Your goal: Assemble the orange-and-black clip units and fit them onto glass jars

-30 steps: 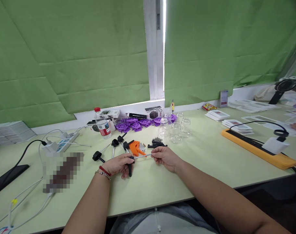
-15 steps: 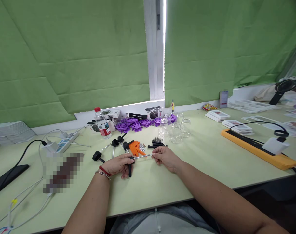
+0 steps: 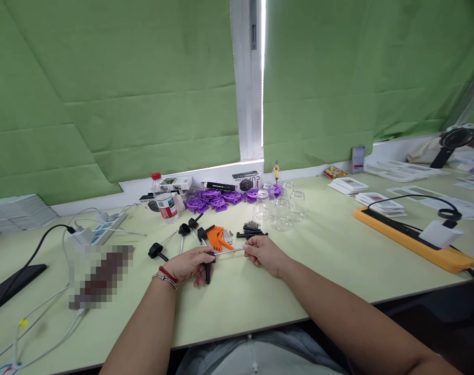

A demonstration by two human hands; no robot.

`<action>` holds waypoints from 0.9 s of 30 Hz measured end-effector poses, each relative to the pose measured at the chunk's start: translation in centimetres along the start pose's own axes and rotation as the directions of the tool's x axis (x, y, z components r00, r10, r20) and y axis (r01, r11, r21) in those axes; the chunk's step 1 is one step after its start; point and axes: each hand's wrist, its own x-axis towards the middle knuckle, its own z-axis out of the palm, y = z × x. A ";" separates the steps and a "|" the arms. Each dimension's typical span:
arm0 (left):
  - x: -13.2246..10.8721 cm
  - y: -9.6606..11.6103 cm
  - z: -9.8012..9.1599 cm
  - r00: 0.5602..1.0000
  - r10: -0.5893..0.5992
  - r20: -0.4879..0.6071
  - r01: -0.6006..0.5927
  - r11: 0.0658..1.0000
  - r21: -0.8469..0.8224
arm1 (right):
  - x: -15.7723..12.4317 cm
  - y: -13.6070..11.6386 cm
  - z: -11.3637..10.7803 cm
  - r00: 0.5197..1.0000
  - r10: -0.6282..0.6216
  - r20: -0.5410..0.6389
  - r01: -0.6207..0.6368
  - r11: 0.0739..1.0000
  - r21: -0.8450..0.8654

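Observation:
A black crank-like part (image 3: 208, 272) with a thin metal rod (image 3: 229, 251) is held between my two hands above the table. My left hand (image 3: 190, 264) is closed around its black head, and the short black handle points down toward me. The fingertips of my right hand (image 3: 265, 254) pinch the far end of the rod. Just beyond my hands lie orange plastic pieces (image 3: 214, 238), small metal pins (image 3: 227, 236) and black sticks (image 3: 251, 233). Similar black parts with rods (image 3: 156, 250) rest to the left of them.
Purple plastic parts (image 3: 233, 197) lie along the back, near a red-capped bottle (image 3: 166, 204). Clear glass cups (image 3: 281, 216) stand upside down behind my right hand. At right sits an orange power strip (image 3: 401, 234); cables and a white power strip (image 3: 104, 229) are at left.
My hands and the held part are almost still. Another person's hand at the far right edge has gone out of view.

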 end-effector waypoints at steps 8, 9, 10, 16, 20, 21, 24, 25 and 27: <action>0.2 -0.3 -0.3 1.000 -0.011 -0.020 0.011 1.000 -0.016 | 0.4 0.4 -0.1 0.999 -0.028 0.026 0.030 0.995 -0.099; 0.2 -0.3 -0.3 1.000 -0.012 -0.018 0.012 1.000 -0.015 | 0.4 0.5 -0.2 0.999 -0.037 0.024 0.039 0.991 -0.127; 0.2 -0.3 -0.4 1.000 -0.012 -0.014 0.012 1.000 -0.013 | 0.4 0.5 -0.1 0.999 -0.048 0.021 0.051 0.987 -0.155; 0.1 -0.2 -0.3 1.000 -0.008 -0.012 0.008 1.000 -0.007 | 0.4 0.9 0.1 0.995 -0.097 0.034 0.102 0.960 -0.262; 0.0 -0.2 -0.1 1.000 -0.005 -0.017 0.005 1.000 -0.013 | 0.7 1.1 0.2 0.995 -0.101 0.023 0.103 0.962 -0.254; 0.0 -0.1 -0.1 1.000 -0.004 -0.019 0.004 1.000 -0.012 | 0.7 1.1 0.2 0.995 -0.100 0.023 0.103 0.963 -0.249; 0.0 0.0 -0.1 1.000 -0.009 -0.021 0.008 1.000 -0.009 | 0.7 1.0 0.3 0.997 -0.078 0.024 0.081 0.973 -0.218; 0.0 0.0 0.0 1.000 -0.010 -0.020 0.010 1.000 -0.010 | 0.6 0.9 0.3 0.998 -0.060 0.023 0.063 0.978 -0.196; 0.0 0.0 0.0 1.000 -0.011 -0.017 0.011 1.000 -0.012 | 0.5 0.6 0.3 0.999 -0.027 0.024 0.031 0.989 -0.146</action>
